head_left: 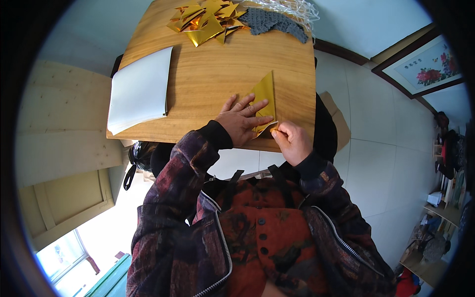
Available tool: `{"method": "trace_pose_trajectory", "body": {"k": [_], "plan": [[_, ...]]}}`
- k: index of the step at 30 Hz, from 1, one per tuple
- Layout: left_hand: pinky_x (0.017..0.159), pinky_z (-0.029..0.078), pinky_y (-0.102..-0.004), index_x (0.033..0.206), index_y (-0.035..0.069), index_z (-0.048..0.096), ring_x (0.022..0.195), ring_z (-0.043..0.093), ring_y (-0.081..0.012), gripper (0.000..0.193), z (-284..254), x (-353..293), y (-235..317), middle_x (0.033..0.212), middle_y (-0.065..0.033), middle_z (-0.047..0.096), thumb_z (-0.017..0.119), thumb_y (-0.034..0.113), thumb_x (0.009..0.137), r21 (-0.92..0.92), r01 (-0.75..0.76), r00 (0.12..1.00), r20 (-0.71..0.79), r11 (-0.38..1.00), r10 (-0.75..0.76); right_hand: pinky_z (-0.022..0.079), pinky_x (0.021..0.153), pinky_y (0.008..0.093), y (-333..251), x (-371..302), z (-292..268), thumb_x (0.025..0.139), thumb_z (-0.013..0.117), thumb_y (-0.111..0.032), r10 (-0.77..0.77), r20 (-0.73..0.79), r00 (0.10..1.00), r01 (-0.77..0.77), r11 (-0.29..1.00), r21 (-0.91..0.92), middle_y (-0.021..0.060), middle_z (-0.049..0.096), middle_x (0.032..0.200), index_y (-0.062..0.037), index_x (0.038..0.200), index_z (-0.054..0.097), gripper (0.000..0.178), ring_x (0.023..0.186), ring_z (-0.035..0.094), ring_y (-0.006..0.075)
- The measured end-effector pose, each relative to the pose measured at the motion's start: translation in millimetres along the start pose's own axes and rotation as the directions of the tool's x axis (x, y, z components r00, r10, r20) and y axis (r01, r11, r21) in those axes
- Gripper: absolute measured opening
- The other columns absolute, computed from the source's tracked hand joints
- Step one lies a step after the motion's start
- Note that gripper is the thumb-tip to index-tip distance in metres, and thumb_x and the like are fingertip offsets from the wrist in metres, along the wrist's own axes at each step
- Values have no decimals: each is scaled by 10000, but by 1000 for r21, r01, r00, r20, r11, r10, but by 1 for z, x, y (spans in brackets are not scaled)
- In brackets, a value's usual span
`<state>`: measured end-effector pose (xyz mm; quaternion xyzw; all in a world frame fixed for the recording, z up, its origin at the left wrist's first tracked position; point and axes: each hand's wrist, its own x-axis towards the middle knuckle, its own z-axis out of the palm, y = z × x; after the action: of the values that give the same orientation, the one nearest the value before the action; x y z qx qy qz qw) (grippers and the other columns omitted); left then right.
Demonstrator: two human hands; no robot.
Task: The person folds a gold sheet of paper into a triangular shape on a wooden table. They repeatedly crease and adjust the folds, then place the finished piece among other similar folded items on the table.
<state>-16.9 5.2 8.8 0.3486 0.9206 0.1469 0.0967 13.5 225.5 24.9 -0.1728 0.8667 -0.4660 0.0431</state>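
A folded sheet of gold foil paper point(266, 93) lies near the front right edge of the wooden table point(213, 69). My left hand point(241, 120) rests flat on it with the fingers spread, pressing it against the wood. At the sheet's lower right corner, my right hand point(293, 140) pinches the paper's edge between thumb and curled fingers; a bit of the pale underside shows there. Part of the sheet is hidden beneath my left hand. At the far side of the table sits a heap of folded gold paper pieces point(205, 25).
A stack of white-backed sheets point(140, 91) lies on the table's left side. A grey textured cloth point(272, 24) and a tangle of clear plastic strands point(297, 10) are at the far right. A framed flower picture point(425, 67) stands beyond the table to the right.
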Motion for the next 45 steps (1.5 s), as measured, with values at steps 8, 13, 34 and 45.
{"method": "trace_pose_trajectory", "body": {"k": [8,13,34,45], "plan": [[1148,93,-576,1384,343,500,1460,197,-300,515,0,2,-5,1579,32,264,611,331,881,-80,-8,1000,-6,997,8,452,615,333,-2,3,-7,865,601,-56,72,103,992,-77,996,42,134,632,800,18,823,587,86,697,599,255],[1145,104,-572,1353,335,540,1453,213,-296,576,2,1,-2,1557,30,315,699,405,803,-140,7,999,-52,990,-14,505,744,359,-5,-26,-2,795,630,0,-241,16,970,241,970,-39,99,663,947,-21,886,635,93,835,614,294],[1124,110,-614,1401,323,475,1450,210,-298,579,-2,-1,18,1560,6,299,643,388,851,-35,73,997,-36,997,-74,451,621,302,0,-6,-11,870,619,-40,90,-22,996,-89,994,63,138,594,786,13,841,578,72,700,608,244],[1147,116,-545,1452,179,392,1439,248,-312,573,-6,-3,13,1566,-15,292,534,224,898,-24,32,999,-33,999,-33,469,624,445,-3,11,7,859,624,-111,110,-186,976,-137,981,-140,153,617,773,-54,818,578,84,734,611,371]]}}
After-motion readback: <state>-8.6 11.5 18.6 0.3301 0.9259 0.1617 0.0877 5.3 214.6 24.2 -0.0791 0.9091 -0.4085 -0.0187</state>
